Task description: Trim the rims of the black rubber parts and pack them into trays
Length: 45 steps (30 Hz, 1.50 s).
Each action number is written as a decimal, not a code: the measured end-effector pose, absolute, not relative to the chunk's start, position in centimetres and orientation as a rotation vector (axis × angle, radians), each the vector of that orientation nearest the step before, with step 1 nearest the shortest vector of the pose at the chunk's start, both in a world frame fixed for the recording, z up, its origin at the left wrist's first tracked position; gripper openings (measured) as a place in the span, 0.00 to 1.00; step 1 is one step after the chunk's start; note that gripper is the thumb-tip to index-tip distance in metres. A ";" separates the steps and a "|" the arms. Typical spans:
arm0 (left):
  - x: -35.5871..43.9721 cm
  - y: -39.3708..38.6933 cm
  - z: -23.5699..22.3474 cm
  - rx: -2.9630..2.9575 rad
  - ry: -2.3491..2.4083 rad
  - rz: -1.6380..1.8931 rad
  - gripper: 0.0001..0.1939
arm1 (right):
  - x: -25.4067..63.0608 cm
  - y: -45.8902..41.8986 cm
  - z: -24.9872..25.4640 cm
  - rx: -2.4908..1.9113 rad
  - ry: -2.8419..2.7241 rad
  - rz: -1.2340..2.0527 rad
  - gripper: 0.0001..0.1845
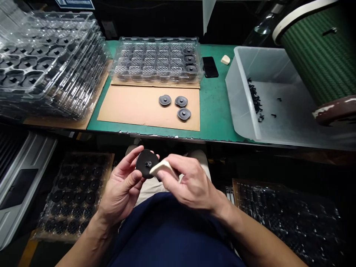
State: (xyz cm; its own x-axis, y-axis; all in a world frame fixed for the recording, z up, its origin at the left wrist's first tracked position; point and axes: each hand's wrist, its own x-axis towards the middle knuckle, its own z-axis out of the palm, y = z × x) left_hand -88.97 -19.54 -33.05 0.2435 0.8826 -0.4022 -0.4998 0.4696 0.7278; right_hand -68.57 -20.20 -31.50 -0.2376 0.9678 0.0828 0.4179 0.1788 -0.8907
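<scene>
My left hand (124,181) grips a round black disc (145,159) by its edge, with the small raised hub facing up. A cream-coloured block, perhaps an eraser or sponge (164,167), is pinched in my right hand (190,178). Its tip meets or nearly meets the disc beside the hub. Both hands are above my lap, in front of the bench edge. On the cardboard sheet (133,107) lie three similar dark discs, one of them nearest the front (184,114).
A clear compartment tray (150,59) holds several discs in its right column. Stacked trays (80,81) stand at left. A phone (210,67), another cream block (225,59) and a plastic bin (244,107) with small black parts are at right. A green cylinder (311,48) overhangs the bin.
</scene>
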 end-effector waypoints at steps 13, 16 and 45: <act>-89.6 -19.5 -33.0 0.446 0.917 0.795 0.25 | -67.7 -20.0 -31.5 -1.317 -2.068 0.584 0.09; -90.0 -19.6 -33.5 0.421 0.845 0.712 0.19 | -67.5 -20.0 -31.6 -1.219 -2.206 0.542 0.09; -88.9 -19.6 -32.8 0.673 0.959 1.137 0.30 | -69.8 -20.4 -30.9 -1.407 -1.815 0.786 0.15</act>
State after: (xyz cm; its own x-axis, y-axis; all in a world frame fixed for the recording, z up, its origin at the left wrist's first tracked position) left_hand -88.87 -19.62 -32.78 0.1185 0.9522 -0.2815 -0.4383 0.3046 0.8457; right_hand -69.81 -20.38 -30.86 -0.1655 0.9730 0.1606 0.5488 0.2262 -0.8048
